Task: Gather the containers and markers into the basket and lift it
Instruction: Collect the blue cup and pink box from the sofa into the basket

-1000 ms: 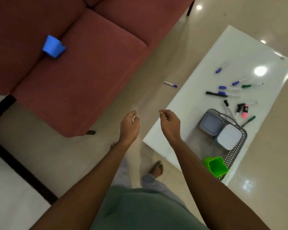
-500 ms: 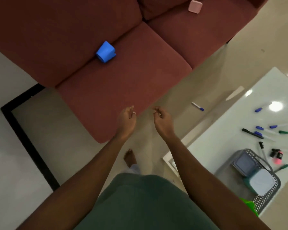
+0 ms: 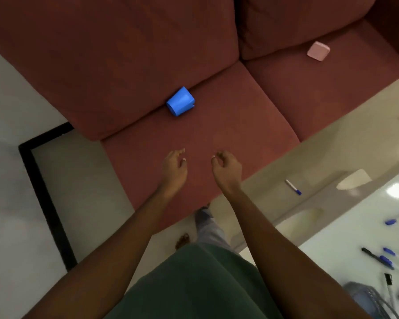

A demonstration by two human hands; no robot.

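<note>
L hand point(image 3: 174, 168) & R hand point(image 3: 227, 168) loosely curled, both empty, over red fabric sofa seat point(image 3: 217, 125); tipped blue plastic cup point(image 3: 180, 101) just ahead of L, pink square container point(image 3: 318, 51) far ahead-right; step = fetching strays, next prob reach fwd + grip cup.

Left hand point(image 3: 174, 166) and right hand point(image 3: 227, 167), loosely curled and empty, above a red sofa point(image 3: 228, 125) with a blue cup point(image 3: 180, 101)

You have open seat cushion point(image 3: 217, 134) from your left hand point(image 3: 174, 166) to the blue cup point(image 3: 180, 101); the backrest point(image 3: 124, 54) crowds the cup's far side
</note>
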